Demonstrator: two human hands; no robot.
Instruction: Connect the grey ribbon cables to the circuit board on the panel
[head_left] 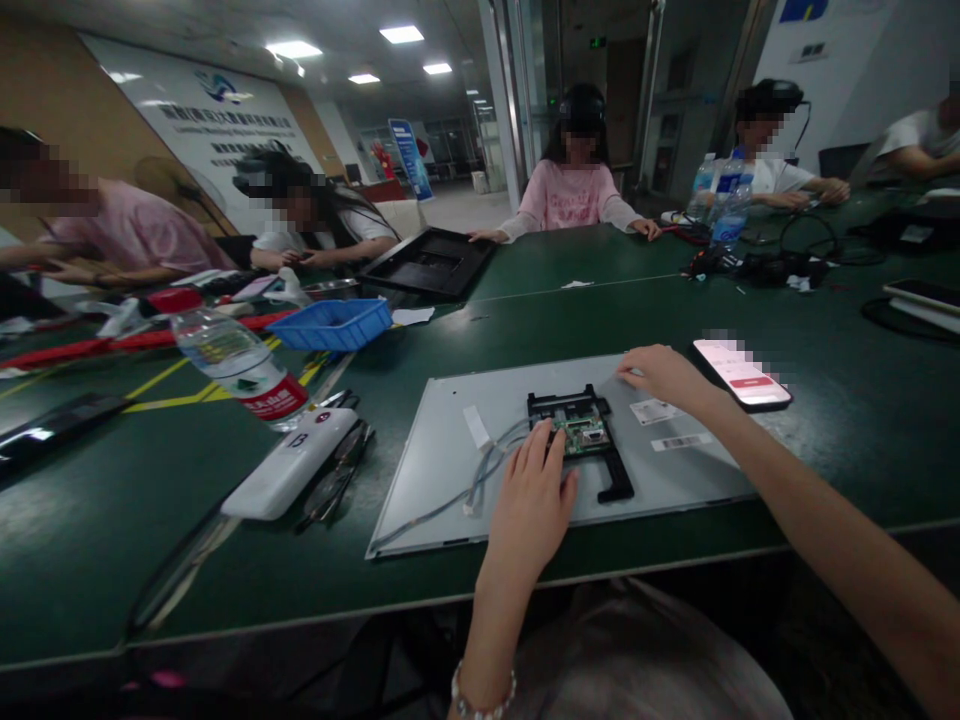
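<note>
A grey metal monitor back panel (450, 440) lies flat on the green table in front of me. A black bracket with a green circuit board (581, 430) sits on its middle, with grey cables running off to the left. My left hand (532, 495) rests on the panel, fingers stretched out, fingertips touching the board's left edge. My right hand (660, 375) lies on the panel's far right corner, fingers loosely curled and pressed down, holding nothing that I can see.
A lit phone (741, 373) lies right of the panel. A water bottle (240, 365), a white power bank (292, 465) and glasses (334, 480) lie to the left, with a blue tray (330, 325) behind. Several people sit around the table; a black monitor shell (427, 262) and cables (780, 265) lie farther off.
</note>
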